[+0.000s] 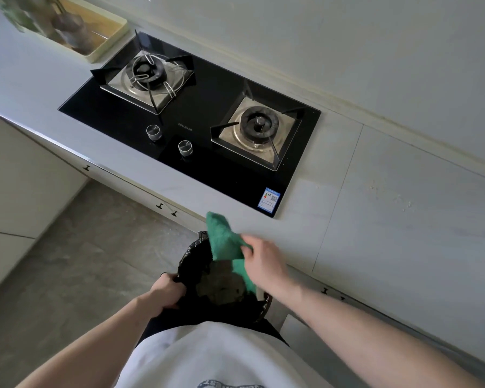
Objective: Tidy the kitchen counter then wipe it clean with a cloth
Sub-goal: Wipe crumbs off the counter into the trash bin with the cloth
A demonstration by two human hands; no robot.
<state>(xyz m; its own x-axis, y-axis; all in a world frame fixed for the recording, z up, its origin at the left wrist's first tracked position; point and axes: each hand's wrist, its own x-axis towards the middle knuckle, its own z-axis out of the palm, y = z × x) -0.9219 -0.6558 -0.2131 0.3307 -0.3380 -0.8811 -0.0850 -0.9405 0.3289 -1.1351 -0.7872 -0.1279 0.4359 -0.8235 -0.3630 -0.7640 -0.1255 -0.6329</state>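
My right hand (263, 257) grips a green cloth (224, 239) at the front edge of the pale grey counter (389, 208). The cloth hangs over the counter edge and over a small bin lined with a black bag (191, 259). The bin is held just below the counter edge, against my body. My left hand (167, 289) grips the bin's near left rim. Dark scraps lie inside the bin (221, 287).
A black glass gas hob (207, 88) with two burners and two knobs is set into the counter. A cream tray (107, 40) with blurred items sits at the far left. Cabinet fronts with small dark handles (160, 205) run below the counter. Grey floor lies to the left.
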